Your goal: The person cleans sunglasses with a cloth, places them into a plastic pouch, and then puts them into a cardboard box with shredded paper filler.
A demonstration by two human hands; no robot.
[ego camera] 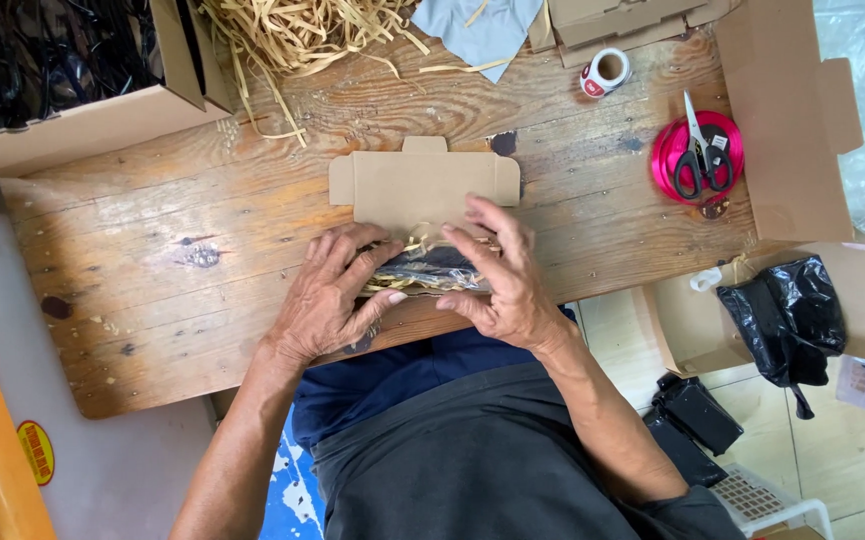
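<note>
Both hands (328,295) (501,275) cover the box (418,185) (lid open).

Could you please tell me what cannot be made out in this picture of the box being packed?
- Head view: the dark item in the small cardboard box is mostly hidden by the left hand and right hand.
- The big box of black material is cut off by the top-left edge.
- The print on the tape roll is too small to make out.
</note>
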